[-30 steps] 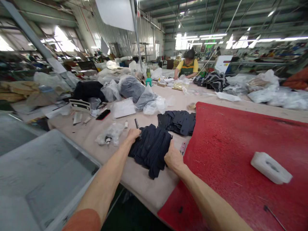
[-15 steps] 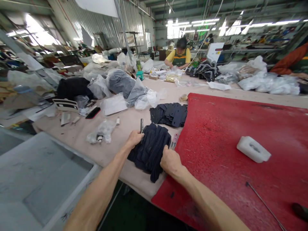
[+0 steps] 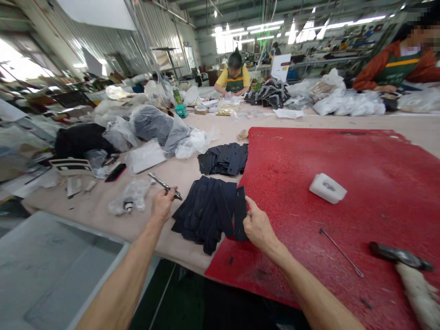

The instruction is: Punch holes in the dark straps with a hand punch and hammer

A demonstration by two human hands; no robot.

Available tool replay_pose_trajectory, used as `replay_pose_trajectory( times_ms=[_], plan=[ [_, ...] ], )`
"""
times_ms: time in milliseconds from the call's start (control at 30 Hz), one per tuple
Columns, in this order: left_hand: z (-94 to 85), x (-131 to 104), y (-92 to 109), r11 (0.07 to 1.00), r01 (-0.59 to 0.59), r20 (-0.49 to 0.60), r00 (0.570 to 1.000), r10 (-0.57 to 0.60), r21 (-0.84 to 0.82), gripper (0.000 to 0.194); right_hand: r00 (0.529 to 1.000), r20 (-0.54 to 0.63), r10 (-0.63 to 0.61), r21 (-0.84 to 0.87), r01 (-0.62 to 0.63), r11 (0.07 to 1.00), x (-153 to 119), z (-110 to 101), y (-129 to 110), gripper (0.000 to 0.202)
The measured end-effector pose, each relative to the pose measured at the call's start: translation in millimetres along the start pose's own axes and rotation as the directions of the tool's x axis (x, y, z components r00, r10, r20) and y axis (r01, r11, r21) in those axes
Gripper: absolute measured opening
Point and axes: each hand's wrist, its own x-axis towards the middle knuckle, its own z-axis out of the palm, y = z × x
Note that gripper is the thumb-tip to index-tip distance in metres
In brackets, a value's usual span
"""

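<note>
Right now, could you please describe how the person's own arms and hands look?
The left hand and right hand are ungloved. Both forearms are bare, as far as the picture shows them; no sleeve, watch or bracelet is visible. Whether rings are worn, I cannot tell.

Mat [image 3: 360,165] on the right side of the table [image 3: 206,121]; on it, a block [image 3: 328,188], a rod [image 3: 342,253] nearer, a hammer [image 3: 402,256] near right. Strip pile [image 3: 202,208] at the mat's left edge, second pile [image 3: 228,159] behind it. Bagged bundles [image 3: 151,126] far left, phone [image 3: 116,173] nearer. Bin [image 3: 75,256] near left.
</note>
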Motion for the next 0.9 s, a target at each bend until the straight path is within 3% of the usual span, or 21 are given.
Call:
replay_pose_trajectory(
  times_ms=[100,200,300,367,467,533,633,767,900],
  plan=[
    [-2.8,-11.5,6.4,0.975,0.037,0.0,0.999,-0.038,-0.219,0.037,0.997,0.013,0.077,0.324,-0.077,0.943,-15.9,-17.3,41.1,0.067],
    [11.7,-45.7,17.9,0.951,0.082,0.076,0.995,-0.062,-0.297,0.036,0.984,0.094,0.151,0.522,-0.177,0.834,-31.3,-23.4,67.0,0.068],
    [41.5,-97.4,35.2,0.901,0.178,0.258,0.963,-0.077,-0.395,0.036,0.979,0.085,0.187,0.556,-0.202,0.806,-40.4,-20.9,76.3,0.069],
    [67.9,-131.0,43.1,0.871,0.272,0.411,0.907,-0.09,-0.409,0.037,0.979,0.064,0.193,0.535,-0.197,0.822,-42.9,-18.4,77.1,0.07],
    [111.4,-164.0,40.0,0.856,0.348,0.544,0.834,-0.096,-0.382,0.041,0.982,0.081,0.172,0.494,-0.189,0.848,-44.0,-17.8,76.1,0.068],
    [136.7,-171.0,29.3,0.88,0.34,0.556,0.824,-0.107,-0.333,0.044,0.982,0.105,0.156,0.48,-0.187,0.857,-45.5,-21.0,76.3,0.065],
    [159.5,-164.9,9.5,0.922,0.282,0.483,0.866,-0.126,-0.265,0.047,0.981,0.11,0.157,0.483,-0.191,0.855,-53.4,-32.0,81.1,0.057],
    [161.3,-147.6,-9.4,0.954,0.193,0.384,0.919,-0.094,-0.228,0.055,0.971,0.07,0.231,0.481,-0.235,0.845,-77.4,-55.0,96.3,0.05],
    [155.9,-138.5,-16.7,0.952,0.18,0.371,0.926,-0.079,-0.249,0.055,0.929,0.04,0.369,0.573,-0.324,0.753,-112.9,-67.4,108.5,0.05]
  ],
)
